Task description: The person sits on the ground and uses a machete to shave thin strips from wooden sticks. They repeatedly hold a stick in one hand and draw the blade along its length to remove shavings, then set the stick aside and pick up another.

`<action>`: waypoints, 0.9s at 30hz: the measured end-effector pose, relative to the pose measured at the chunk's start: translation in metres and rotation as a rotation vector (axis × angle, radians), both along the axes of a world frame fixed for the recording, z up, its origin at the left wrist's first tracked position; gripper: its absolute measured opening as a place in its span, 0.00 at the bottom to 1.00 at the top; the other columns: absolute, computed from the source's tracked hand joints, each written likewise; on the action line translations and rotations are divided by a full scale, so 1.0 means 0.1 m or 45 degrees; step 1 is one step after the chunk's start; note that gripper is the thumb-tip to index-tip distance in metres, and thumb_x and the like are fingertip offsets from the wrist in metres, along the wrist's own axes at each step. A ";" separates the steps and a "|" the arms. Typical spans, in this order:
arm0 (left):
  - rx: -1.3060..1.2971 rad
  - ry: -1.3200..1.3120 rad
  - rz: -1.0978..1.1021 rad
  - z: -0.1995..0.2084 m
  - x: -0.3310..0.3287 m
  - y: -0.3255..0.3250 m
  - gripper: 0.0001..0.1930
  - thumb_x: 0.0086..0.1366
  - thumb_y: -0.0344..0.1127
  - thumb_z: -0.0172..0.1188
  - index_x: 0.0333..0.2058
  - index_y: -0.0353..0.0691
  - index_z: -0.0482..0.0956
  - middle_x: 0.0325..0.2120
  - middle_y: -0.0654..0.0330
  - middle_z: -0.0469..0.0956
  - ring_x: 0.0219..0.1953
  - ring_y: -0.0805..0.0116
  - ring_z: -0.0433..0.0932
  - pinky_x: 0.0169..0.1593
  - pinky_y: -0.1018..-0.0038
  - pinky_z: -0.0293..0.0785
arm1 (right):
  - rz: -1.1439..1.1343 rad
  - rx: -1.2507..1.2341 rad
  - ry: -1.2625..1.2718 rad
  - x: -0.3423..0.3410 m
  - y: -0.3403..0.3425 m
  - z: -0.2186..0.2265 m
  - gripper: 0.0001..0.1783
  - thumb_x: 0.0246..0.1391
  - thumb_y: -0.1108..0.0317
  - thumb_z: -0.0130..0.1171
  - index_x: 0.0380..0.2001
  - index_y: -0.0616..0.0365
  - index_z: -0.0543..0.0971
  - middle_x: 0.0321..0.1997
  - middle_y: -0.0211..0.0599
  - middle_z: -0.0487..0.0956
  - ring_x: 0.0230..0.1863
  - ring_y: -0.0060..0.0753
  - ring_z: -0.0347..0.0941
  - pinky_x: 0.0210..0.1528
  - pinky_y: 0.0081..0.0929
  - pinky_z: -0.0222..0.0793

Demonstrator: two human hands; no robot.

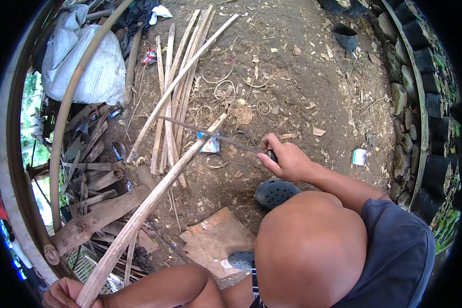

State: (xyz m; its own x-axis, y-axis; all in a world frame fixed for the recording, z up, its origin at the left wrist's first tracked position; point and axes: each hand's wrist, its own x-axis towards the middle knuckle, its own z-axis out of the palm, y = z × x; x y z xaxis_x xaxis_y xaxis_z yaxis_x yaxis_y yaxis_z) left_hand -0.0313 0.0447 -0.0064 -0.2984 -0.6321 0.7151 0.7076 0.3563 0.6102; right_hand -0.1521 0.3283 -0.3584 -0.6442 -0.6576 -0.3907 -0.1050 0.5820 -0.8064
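My left hand (62, 293) is closed around the near end of a long pale wooden pole (154, 197), at the lower left. The pole slants up and away toward the middle of the view. In my right hand (287, 160) is the dark handle of a long, thin-bladed knife (231, 141). Its blade points left and crosses the pole near the far end; whether it touches the wood I cannot tell. Beyond the blade, several split wooden strips (182, 77) lie in a loose bundle on the dirt.
A white sack (87, 64) and scrap wood (95, 215) fill the left side. Flat cardboard (218, 238) lies near my feet in dark clogs (276, 193). Curled shavings (225, 90) and litter dot the ground. Stones (399, 100) and black plant bags (436, 131) line the right edge.
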 end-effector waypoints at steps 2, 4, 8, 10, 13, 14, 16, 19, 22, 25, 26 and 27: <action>0.043 0.001 0.041 0.02 0.06 -0.04 0.21 0.70 0.44 0.45 0.15 0.55 0.59 0.09 0.78 0.49 0.08 0.83 0.49 0.13 0.85 0.50 | -0.096 -0.009 0.063 0.06 -0.06 0.03 0.23 0.69 0.49 0.53 0.49 0.60 0.65 0.23 0.58 0.78 0.27 0.68 0.76 0.33 0.59 0.69; 0.024 -0.016 0.124 0.03 0.14 -0.12 0.21 0.70 0.45 0.45 0.15 0.55 0.59 0.10 0.78 0.50 0.09 0.83 0.49 0.13 0.84 0.49 | -0.205 -0.089 0.169 0.10 -0.13 0.07 0.23 0.69 0.49 0.53 0.49 0.59 0.65 0.24 0.58 0.79 0.28 0.69 0.77 0.34 0.60 0.71; 0.022 -0.075 -0.051 0.03 0.18 -0.36 0.13 0.61 0.26 0.53 0.19 0.47 0.63 0.14 0.73 0.58 0.12 0.81 0.58 0.17 0.86 0.54 | 0.081 -0.137 -0.116 0.12 -0.23 0.13 0.23 0.69 0.50 0.53 0.49 0.60 0.64 0.27 0.58 0.81 0.30 0.69 0.78 0.35 0.62 0.72; 0.009 -0.119 0.007 0.02 0.21 -0.38 0.13 0.62 0.29 0.52 0.19 0.48 0.63 0.14 0.73 0.57 0.12 0.81 0.57 0.16 0.85 0.53 | -0.071 -0.139 -0.027 0.09 -0.25 0.14 0.23 0.70 0.51 0.53 0.49 0.60 0.64 0.27 0.60 0.81 0.30 0.71 0.78 0.36 0.61 0.71; 0.095 -0.074 0.311 0.02 0.25 -0.26 0.21 0.68 0.46 0.45 0.14 0.54 0.59 0.10 0.76 0.49 0.09 0.80 0.48 0.13 0.82 0.48 | -0.225 -0.037 0.062 0.04 -0.24 0.13 0.22 0.70 0.50 0.52 0.48 0.60 0.64 0.26 0.61 0.80 0.30 0.72 0.77 0.36 0.61 0.71; 0.105 -0.041 0.274 0.01 0.25 -0.21 0.21 0.68 0.46 0.46 0.14 0.54 0.59 0.10 0.76 0.49 0.09 0.80 0.48 0.13 0.82 0.48 | -0.137 -0.032 0.032 0.02 -0.24 0.13 0.23 0.70 0.50 0.52 0.48 0.60 0.65 0.26 0.61 0.80 0.31 0.72 0.77 0.36 0.61 0.70; 0.135 -0.058 0.207 0.01 0.21 -0.13 0.20 0.67 0.46 0.46 0.14 0.54 0.60 0.10 0.75 0.49 0.09 0.80 0.48 0.13 0.81 0.47 | 0.018 -0.097 -0.049 0.00 -0.21 0.11 0.23 0.70 0.50 0.52 0.47 0.61 0.65 0.26 0.61 0.80 0.31 0.71 0.77 0.36 0.61 0.70; 0.083 -0.070 0.372 -0.01 0.15 -0.07 0.20 0.67 0.45 0.46 0.14 0.54 0.59 0.10 0.77 0.49 0.09 0.81 0.47 0.13 0.82 0.46 | -0.025 -0.065 -0.008 -0.06 -0.16 0.10 0.23 0.71 0.49 0.50 0.46 0.61 0.65 0.26 0.61 0.80 0.31 0.71 0.77 0.35 0.61 0.70; 0.021 -0.111 0.387 -0.02 0.16 -0.04 0.20 0.67 0.44 0.46 0.14 0.55 0.59 0.10 0.77 0.49 0.09 0.81 0.48 0.13 0.83 0.48 | -0.036 0.046 0.030 -0.09 -0.13 0.09 0.23 0.70 0.48 0.50 0.46 0.60 0.66 0.26 0.61 0.80 0.30 0.71 0.77 0.36 0.61 0.71; 0.009 -0.080 0.319 -0.05 0.20 -0.01 0.20 0.67 0.44 0.48 0.14 0.55 0.59 0.10 0.77 0.50 0.09 0.81 0.50 0.14 0.84 0.49 | 0.094 -0.018 0.036 -0.07 -0.10 0.08 0.23 0.70 0.49 0.51 0.45 0.62 0.67 0.26 0.60 0.81 0.31 0.70 0.79 0.37 0.60 0.72; 0.015 -0.057 0.285 -0.06 0.21 0.00 0.20 0.67 0.44 0.48 0.14 0.56 0.59 0.10 0.77 0.50 0.10 0.81 0.50 0.14 0.84 0.49 | 0.017 0.008 0.077 -0.02 -0.07 0.09 0.23 0.70 0.49 0.51 0.45 0.62 0.67 0.26 0.59 0.81 0.32 0.70 0.79 0.37 0.60 0.73; 0.014 -0.077 0.253 -0.07 0.24 0.03 0.20 0.67 0.44 0.48 0.15 0.56 0.59 0.11 0.77 0.51 0.10 0.82 0.50 0.14 0.83 0.49 | 0.020 0.046 0.071 -0.04 -0.10 0.07 0.23 0.70 0.49 0.51 0.45 0.62 0.66 0.26 0.59 0.81 0.32 0.70 0.79 0.37 0.60 0.73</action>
State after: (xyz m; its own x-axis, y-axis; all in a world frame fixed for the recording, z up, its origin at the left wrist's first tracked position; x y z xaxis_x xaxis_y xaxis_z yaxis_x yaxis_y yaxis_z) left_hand -0.0078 0.0474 -0.0130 -0.2090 -0.6906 0.6923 0.5862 0.4782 0.6540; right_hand -0.1558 0.3187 -0.3510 -0.6553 -0.6541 -0.3779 -0.1588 0.6084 -0.7776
